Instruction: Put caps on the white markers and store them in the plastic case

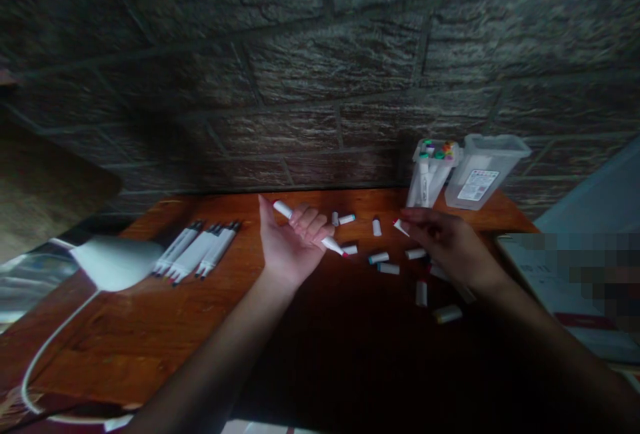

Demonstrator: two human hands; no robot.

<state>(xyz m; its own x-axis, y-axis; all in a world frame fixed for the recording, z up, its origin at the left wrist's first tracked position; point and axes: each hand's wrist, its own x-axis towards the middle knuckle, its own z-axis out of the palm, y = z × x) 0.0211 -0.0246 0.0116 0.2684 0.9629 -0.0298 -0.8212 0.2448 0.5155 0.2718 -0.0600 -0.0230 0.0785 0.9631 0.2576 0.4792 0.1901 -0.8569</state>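
My left hand (300, 247) is wrapped round a white marker (333, 245) with a red end at the upper left and an uncapped red tip at the lower right. To the right, my right hand (445, 241) pinches a small white marker cap (401, 227) with a red end. Several loose white caps lie on the wood between and below my hands, among them a teal-ended cap (389, 268) and a dark-ended cap (377, 226). A few caps are partly hidden under my right hand.
Several white markers (193, 253) lie side by side at the left, near a white lamp (115, 263) with a cable. At the back right stand a clear holder (417, 184) with markers and a clear container (457, 184) with a label. A stone wall (300, 87) borders the wooden table (125, 334).
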